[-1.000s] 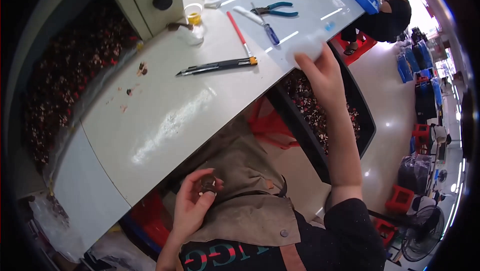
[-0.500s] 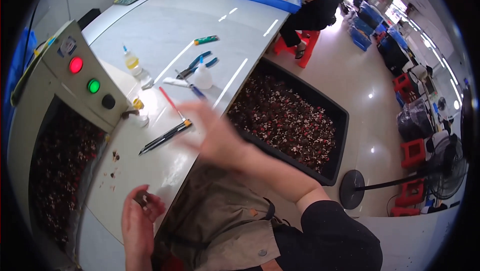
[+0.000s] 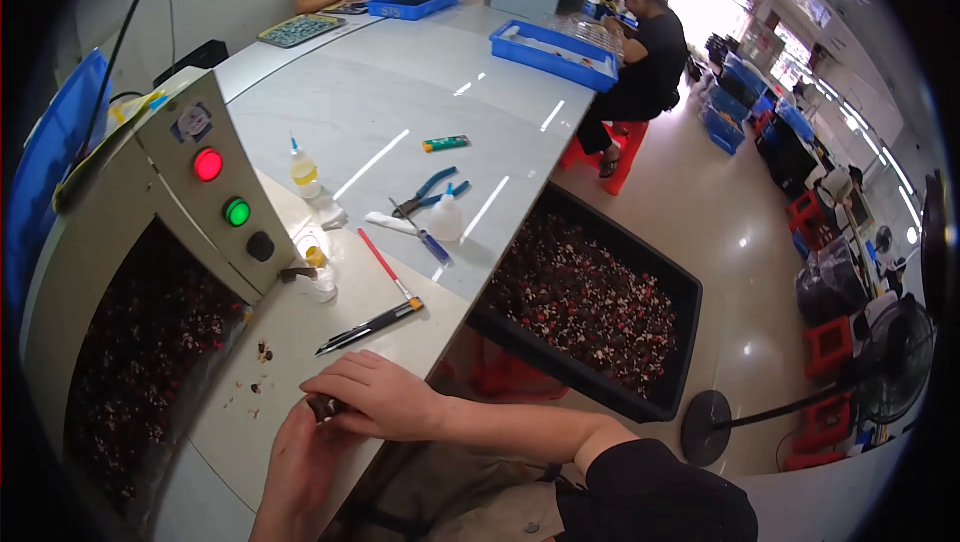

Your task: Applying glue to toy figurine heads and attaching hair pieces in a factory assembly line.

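Over the table's near edge my two hands meet. My left hand (image 3: 298, 460) is closed on a small dark brown piece (image 3: 324, 407) with a light patch; its kind is not clear. My right hand (image 3: 385, 397) lies across from the right, its fingers bent over and round the same piece, hiding most of it. Just beyond them a black craft knife (image 3: 365, 330) rests on the table beside a thin red-handled tool (image 3: 385, 257). Dark crumbs (image 3: 258, 382) are scattered on the tabletop left of my hands.
At left stands a machine with a red light (image 3: 208, 164) and a green light (image 3: 237, 211). A black tub (image 3: 690, 342) of dark, red and white bits stands right of the table. Pliers (image 3: 432, 187), a white bottle (image 3: 446, 222) and a yellow-liquid bottle (image 3: 304, 174) lie farther off. Two people sit beyond.
My right hand has come down and left from above the table to join my left hand at the brown piece. The view has shifted, showing more of the far room.
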### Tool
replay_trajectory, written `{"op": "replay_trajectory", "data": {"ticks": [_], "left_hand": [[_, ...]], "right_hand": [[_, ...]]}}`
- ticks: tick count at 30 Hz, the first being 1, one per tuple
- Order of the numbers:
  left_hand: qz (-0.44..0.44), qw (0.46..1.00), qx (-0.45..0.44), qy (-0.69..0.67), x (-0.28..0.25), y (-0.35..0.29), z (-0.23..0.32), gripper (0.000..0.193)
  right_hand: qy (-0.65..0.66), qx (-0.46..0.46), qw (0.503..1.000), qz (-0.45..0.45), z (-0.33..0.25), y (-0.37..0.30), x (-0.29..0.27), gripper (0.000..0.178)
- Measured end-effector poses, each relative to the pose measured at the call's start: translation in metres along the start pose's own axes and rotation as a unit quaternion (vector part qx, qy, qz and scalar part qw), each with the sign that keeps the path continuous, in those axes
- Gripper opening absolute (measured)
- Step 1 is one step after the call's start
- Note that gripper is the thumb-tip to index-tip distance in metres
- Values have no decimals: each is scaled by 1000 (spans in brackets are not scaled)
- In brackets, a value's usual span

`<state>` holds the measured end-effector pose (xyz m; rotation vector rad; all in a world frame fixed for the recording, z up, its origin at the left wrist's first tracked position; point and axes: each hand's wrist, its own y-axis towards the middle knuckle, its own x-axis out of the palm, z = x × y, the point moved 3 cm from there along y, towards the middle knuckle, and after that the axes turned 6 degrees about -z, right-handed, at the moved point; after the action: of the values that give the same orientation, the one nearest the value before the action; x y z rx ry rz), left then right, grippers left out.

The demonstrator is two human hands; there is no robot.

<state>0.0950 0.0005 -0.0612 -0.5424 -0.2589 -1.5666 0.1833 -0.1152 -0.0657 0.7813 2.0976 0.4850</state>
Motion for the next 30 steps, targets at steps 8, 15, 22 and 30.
{"op": "replay_trajectory", "data": {"ticks": [8, 15, 22, 30], "left_hand": [[-44, 995, -1, -88, -9, 0, -9, 43], [-31, 994, -30, -103, -12, -1, -8, 37], [18, 994, -84, -70, 15, 9, 18, 42], [79, 979, -164, -92, 6, 29, 13, 32]], "right_hand": [[-22, -3, 1000, 18, -2, 4, 1, 43], [2, -17, 1000, 6, -1, 5, -5, 39], [27, -24, 999, 15, 8, 15, -21, 38], [16, -21, 1000, 17, 23, 16, -28, 36]]}}
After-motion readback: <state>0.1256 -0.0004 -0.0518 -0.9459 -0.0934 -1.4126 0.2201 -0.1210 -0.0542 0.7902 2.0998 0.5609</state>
